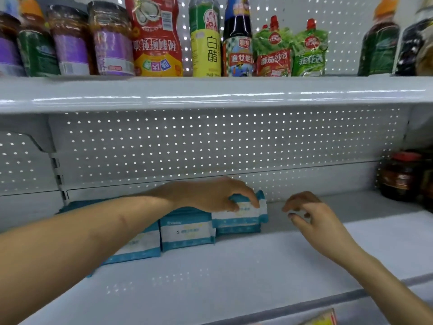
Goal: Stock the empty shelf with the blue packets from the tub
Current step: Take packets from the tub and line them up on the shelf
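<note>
Blue-and-white packets stand in a row on the white shelf (234, 266), against its perforated back. My left hand (210, 194) grips the top of the rightmost blue packet (241, 219), fingers curled over its upper edge. Beside it stands a second packet (187, 231), and a third packet (138, 245) lies partly under my left forearm. My right hand (311, 214) hovers just right of the held packet with fingers loosely curled and nothing in it. The tub is not in view.
The shelf above (210, 95) carries jars, sauce pouches and bottles. A dark jar with a red lid (400, 177) stands at the right end of the packet shelf. The shelf's front lip (328, 303) runs along the bottom right.
</note>
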{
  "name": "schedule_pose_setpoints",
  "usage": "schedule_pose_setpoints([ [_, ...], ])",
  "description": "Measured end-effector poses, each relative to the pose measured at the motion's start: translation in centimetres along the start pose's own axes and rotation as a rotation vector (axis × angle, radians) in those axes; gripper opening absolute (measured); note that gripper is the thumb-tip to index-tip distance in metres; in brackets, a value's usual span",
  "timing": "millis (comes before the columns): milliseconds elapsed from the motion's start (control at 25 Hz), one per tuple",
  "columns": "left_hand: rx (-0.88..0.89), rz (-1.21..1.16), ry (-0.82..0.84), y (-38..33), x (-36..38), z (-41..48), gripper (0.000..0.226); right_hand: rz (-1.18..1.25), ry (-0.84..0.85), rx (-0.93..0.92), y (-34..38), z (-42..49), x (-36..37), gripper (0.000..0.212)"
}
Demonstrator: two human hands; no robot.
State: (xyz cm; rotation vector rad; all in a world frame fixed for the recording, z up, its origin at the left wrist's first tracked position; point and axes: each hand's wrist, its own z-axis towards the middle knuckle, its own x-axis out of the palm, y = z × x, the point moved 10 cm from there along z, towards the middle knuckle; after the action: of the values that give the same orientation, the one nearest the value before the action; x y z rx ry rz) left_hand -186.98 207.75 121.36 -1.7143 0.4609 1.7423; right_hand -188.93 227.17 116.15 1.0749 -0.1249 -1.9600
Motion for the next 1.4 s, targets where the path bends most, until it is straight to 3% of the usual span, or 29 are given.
schedule_pose_setpoints([
  [240, -0.073, 0.037, 0.058, 1.6, 2.5, 2.1, 0.046, -0.011, 0.041, 0.019, -0.9, 0.4, 2.2, 0.026],
  [560, -0.151, 0.07, 0.149, 4.3, 4.5, 0.7, 0.048, 0.179, 0.024, -0.08, 4.9, 1.6, 4.2, 0.031],
  [720, -0.093, 0.078, 0.109, 4.2, 4.2, 0.7, 0.046, 0.083, 0.046, -0.19, 6.4, 1.0, 4.9, 0.029],
  [1000, -0.084, 0.037, 0.069, 4.8, 3.2, -0.8, 0.051, -0.013, 0.026, -0.227, 5.9, 0.6, 5.1, 0.026],
  [1400, -0.202, 0.053, -0.112, 7.2, -2.9, -11.0, 0.038, 0.001, 0.044, -0.245, 8.4, -0.9, 5.0, 0.025],
])
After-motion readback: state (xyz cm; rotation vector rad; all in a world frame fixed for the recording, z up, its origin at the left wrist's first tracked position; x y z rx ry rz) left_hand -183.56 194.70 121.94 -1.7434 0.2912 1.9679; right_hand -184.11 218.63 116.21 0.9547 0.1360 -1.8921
